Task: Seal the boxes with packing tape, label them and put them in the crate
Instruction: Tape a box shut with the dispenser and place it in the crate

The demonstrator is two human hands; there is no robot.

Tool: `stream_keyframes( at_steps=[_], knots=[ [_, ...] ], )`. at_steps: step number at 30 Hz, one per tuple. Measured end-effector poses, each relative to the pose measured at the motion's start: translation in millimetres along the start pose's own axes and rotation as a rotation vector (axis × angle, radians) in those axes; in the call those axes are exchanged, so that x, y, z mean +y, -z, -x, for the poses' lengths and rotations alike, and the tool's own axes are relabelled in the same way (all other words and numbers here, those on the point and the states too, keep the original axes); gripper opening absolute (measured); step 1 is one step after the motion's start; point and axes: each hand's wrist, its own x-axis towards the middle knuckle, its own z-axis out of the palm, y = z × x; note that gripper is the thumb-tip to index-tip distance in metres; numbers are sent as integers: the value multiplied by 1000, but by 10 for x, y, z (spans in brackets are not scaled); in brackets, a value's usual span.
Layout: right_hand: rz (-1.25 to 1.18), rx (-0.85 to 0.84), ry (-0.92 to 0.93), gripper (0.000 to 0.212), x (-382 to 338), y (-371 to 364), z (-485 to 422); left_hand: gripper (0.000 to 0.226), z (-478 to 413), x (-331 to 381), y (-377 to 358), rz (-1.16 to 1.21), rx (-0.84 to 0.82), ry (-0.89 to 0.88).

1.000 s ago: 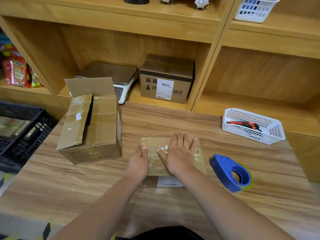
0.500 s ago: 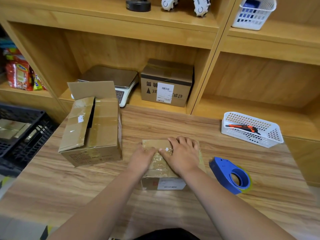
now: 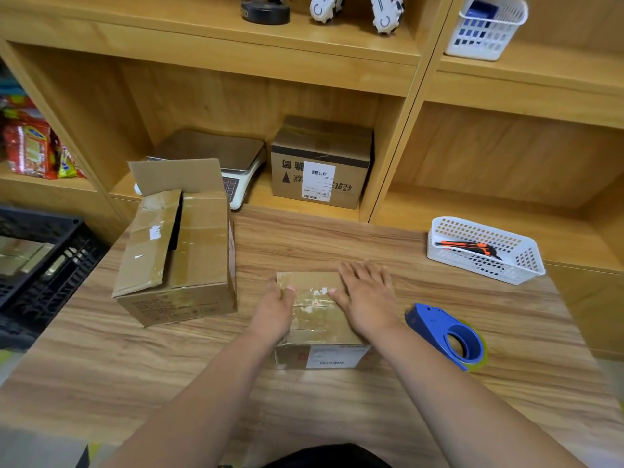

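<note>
A small cardboard box [image 3: 315, 317] with clear tape across its top lies on the wooden table [image 3: 101, 359] in front of me, a white label on its near side. My left hand [image 3: 275, 307] grips its left edge, thumb on top. My right hand [image 3: 366, 297] lies flat with straight fingers on the right half of the top. A blue tape dispenser [image 3: 447, 336] rests on the table right of the box. A larger cardboard box [image 3: 179, 258] with loose flaps stands to the left. The black crate [image 3: 50, 261] sits off the table's left edge, holding flat packages.
A white basket [image 3: 486, 249] with an orange utility knife stands at the table's right rear. On the shelf behind are a scale [image 3: 216, 167] and a labelled cardboard box [image 3: 320, 162]. Snack bags [image 3: 32, 146] fill the left shelf.
My hands have slid apart on the small box: the right one moved to the right half of the top and the left one to the left edge, baring the taped middle.
</note>
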Motion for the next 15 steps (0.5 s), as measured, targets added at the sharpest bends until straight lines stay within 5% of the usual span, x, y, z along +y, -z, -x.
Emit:
stream_keyframes(
  at_steps=[3, 6, 9, 15],
  knots=[
    [-97, -31, -163, 78, 208, 33, 50, 52, 47, 21, 17, 25, -7, 1],
    [-522, -59, -374, 90, 374, -61, 63, 53, 74, 37, 25, 57, -22, 27],
    [-872, -54, -521, 76, 380, -142, 73, 54, 108, 58, 32, 69, -35, 37],
    [-758, -72, -509, 67, 352, -141, 51, 55, 96, 50, 30, 55, -3, 48]
  ],
)
